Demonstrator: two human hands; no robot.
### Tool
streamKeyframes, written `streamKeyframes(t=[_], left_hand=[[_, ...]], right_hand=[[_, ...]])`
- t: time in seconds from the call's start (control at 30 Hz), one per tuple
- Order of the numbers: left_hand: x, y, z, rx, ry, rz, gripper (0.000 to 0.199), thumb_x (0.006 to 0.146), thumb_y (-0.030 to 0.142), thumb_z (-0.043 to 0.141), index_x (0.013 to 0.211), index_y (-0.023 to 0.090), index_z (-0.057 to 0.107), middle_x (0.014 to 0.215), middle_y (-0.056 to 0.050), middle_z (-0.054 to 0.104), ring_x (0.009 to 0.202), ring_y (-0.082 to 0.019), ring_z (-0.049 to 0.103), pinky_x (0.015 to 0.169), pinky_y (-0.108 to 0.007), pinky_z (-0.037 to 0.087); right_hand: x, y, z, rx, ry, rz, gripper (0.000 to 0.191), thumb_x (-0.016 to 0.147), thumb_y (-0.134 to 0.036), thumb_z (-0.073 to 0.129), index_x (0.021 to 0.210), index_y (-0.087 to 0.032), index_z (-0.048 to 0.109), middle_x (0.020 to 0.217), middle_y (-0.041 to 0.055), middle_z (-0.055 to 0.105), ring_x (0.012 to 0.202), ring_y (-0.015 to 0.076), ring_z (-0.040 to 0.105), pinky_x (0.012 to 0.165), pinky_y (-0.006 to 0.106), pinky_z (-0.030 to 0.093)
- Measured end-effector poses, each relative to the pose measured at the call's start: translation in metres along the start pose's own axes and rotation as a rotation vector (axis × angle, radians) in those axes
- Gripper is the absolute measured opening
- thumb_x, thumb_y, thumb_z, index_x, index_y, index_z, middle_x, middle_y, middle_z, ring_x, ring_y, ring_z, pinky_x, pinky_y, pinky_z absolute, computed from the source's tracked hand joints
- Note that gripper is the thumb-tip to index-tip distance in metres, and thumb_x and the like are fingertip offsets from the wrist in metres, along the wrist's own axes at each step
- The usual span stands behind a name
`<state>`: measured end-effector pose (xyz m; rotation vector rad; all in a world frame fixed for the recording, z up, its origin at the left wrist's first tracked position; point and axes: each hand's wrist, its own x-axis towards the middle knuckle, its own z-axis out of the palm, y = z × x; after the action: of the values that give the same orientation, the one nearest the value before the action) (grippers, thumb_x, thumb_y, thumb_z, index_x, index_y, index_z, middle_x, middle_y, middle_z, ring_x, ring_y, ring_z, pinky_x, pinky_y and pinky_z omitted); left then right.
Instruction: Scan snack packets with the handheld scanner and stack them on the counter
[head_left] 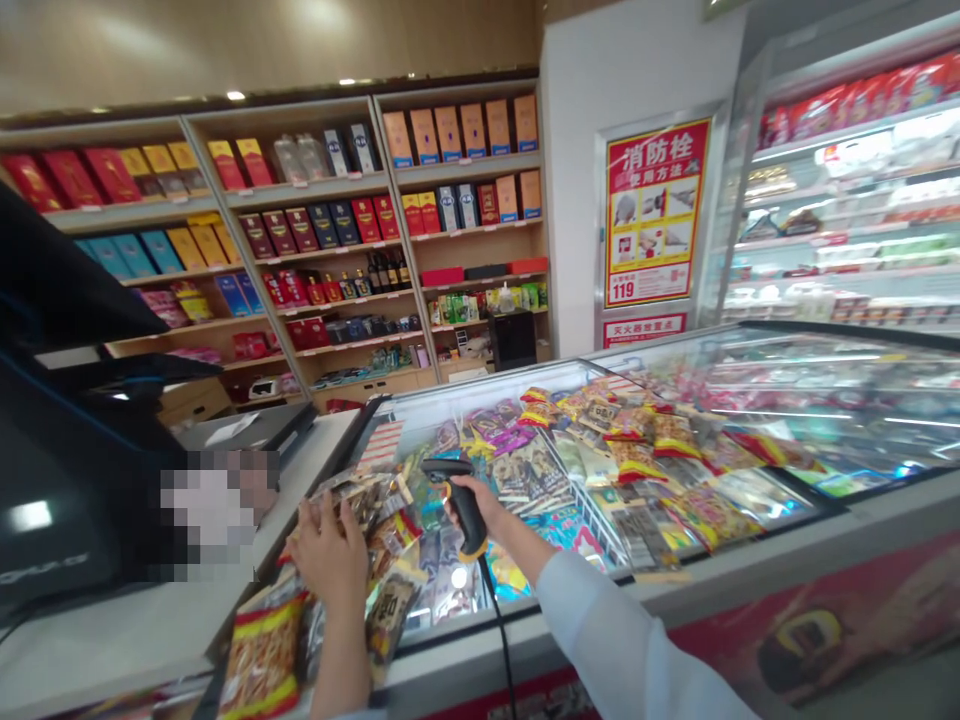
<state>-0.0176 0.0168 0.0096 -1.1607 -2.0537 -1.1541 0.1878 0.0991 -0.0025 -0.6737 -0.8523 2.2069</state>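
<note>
My right hand (486, 508) is wrapped round the handle of a black and yellow handheld barcode scanner (469, 518), its head pointing left and its cable hanging down. My left hand (330, 550) lies with fingers spread on a heap of snack packets at the freezer's left end. Touching its fingertips is a clear and dark snack packet (367, 500). Below the left wrist sits a red and yellow snack bag (262, 655). To the wrist's right is a dark packet (391, 612). Both hands are over the glass top of a chest freezer (682, 590).
More red and yellow snack packets (671, 435) are spread across the freezer glass to the right. At left, a dark checkout screen (67, 430) stands on a white counter (112, 640). Shelves of boxed goods (330, 230) line the back wall; a lit refrigerated display (855, 220) is at right.
</note>
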Motion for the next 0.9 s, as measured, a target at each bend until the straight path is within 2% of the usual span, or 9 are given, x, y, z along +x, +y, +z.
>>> streamKeyframes(t=[0.2,0.3,0.5,0.7,0.9], left_hand=[[-0.003,0.005,-0.002,0.014,-0.038,0.015,0.056,0.091,0.043,0.03,0.136,0.013,0.045,0.137,-0.017,0.048,0.129,-0.03,0.041,0.107,-0.047,0.029],[-0.003,0.008,-0.004,0.046,-0.051,0.013,0.057,0.091,0.044,0.029,0.136,0.012,0.044,0.139,-0.018,0.046,0.129,-0.03,0.041,0.108,-0.049,0.027],[-0.004,0.01,0.0,0.179,-0.233,0.055,0.053,0.091,0.038,0.028,0.136,0.017,0.044,0.142,-0.013,0.044,0.133,-0.029,0.035,0.11,-0.059,0.013],[-0.005,0.009,0.005,0.189,-0.19,0.066,0.053,0.09,0.037,0.028,0.134,0.014,0.046,0.14,-0.015,0.046,0.131,-0.029,0.038,0.11,-0.059,0.013],[-0.005,0.01,0.004,0.191,-0.188,0.084,0.052,0.09,0.038,0.029,0.129,0.01,0.05,0.134,-0.018,0.051,0.121,-0.033,0.047,0.107,-0.058,0.022]], right_hand=[[0.001,0.002,-0.003,0.026,-0.018,-0.004,0.033,0.084,-0.039,0.043,0.072,-0.013,0.06,0.052,0.0028,0.057,0.041,0.0102,0.049,0.041,0.02,0.037],[-0.002,0.004,-0.004,0.044,-0.007,0.003,0.033,0.084,-0.04,0.045,0.07,-0.013,0.059,0.053,0.0028,0.057,0.042,0.0098,0.05,0.043,0.02,0.038],[-0.002,0.003,-0.003,0.011,-0.028,-0.001,0.032,0.083,-0.039,0.045,0.069,-0.013,0.058,0.052,0.003,0.057,0.041,0.0105,0.049,0.043,0.021,0.038],[-0.002,0.001,-0.002,-0.009,-0.058,-0.013,0.032,0.083,-0.041,0.048,0.073,-0.013,0.059,0.052,0.0018,0.057,0.041,0.0106,0.049,0.042,0.021,0.038],[-0.007,-0.002,0.0,0.06,-0.061,-0.006,0.029,0.086,-0.038,0.046,0.074,-0.014,0.058,0.051,0.0017,0.057,0.042,0.011,0.05,0.043,0.021,0.039]])
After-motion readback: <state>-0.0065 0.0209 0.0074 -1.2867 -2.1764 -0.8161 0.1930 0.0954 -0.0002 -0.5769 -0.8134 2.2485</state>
